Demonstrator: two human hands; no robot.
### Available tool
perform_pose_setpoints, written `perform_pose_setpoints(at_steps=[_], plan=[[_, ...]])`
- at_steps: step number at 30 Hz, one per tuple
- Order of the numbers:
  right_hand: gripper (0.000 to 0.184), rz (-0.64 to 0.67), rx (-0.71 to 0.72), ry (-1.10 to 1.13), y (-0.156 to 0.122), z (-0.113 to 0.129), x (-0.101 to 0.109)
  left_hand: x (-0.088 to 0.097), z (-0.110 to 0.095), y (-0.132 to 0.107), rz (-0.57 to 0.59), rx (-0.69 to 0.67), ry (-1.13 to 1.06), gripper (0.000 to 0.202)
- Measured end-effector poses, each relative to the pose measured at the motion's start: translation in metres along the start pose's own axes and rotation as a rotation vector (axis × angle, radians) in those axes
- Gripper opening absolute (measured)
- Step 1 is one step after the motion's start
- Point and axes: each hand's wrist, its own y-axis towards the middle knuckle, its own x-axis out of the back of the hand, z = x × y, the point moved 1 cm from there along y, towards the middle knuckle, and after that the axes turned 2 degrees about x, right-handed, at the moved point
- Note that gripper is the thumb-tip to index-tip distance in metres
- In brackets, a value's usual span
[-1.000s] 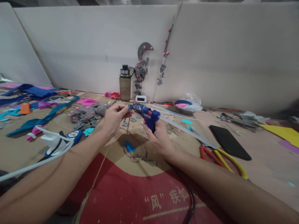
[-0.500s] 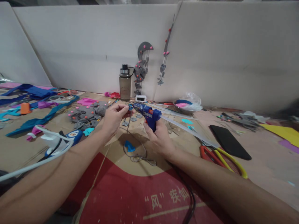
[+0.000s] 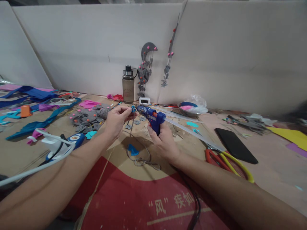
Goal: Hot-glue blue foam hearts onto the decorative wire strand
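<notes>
My right hand [image 3: 164, 140] is closed round the handle of a blue hot glue gun [image 3: 154, 118], with a long clear glue stick [image 3: 184, 128] coming out of its back end. The gun's nozzle points left, at or very near a small blue felt piece [image 3: 133, 109]. That piece is pinched between the thumb and fingers of my left hand [image 3: 118, 119]. A grey cord [image 3: 144, 147] runs down from it and lies in loops on the cardboard. Beside the loops rests another blue felt scrap [image 3: 133, 150]. Whether the nozzle touches the felt I cannot tell.
Scissors [image 3: 227, 161] and a black phone [image 3: 236, 145] lie to the right. A power strip [image 3: 64, 145] with a white cable is at the left, near grey felt pieces [image 3: 87, 118]. A bottle [image 3: 128, 86], small clock [image 3: 144, 101] and bowl [image 3: 189, 108] stand at the back.
Almost nothing differs. My left hand and the blue felt piece have shifted very slightly left; the glue gun stays at the same place in my right hand.
</notes>
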Motion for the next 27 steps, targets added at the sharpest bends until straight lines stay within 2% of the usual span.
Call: perform_pose_setpoints(at_steps=[10, 27], plan=[[0.025, 0.018, 0.045, 0.031, 0.0002, 0.0032, -0.0003, -0.0003, 0.0015, -0.0002, -0.006, 0.015, 0.023, 0.023], [0.024, 0.003, 0.015, 0.042, 0.0004, 0.0013, 0.0010, -0.0004, 0.0001, -0.0015, 0.002, 0.008, 0.024, 0.025]])
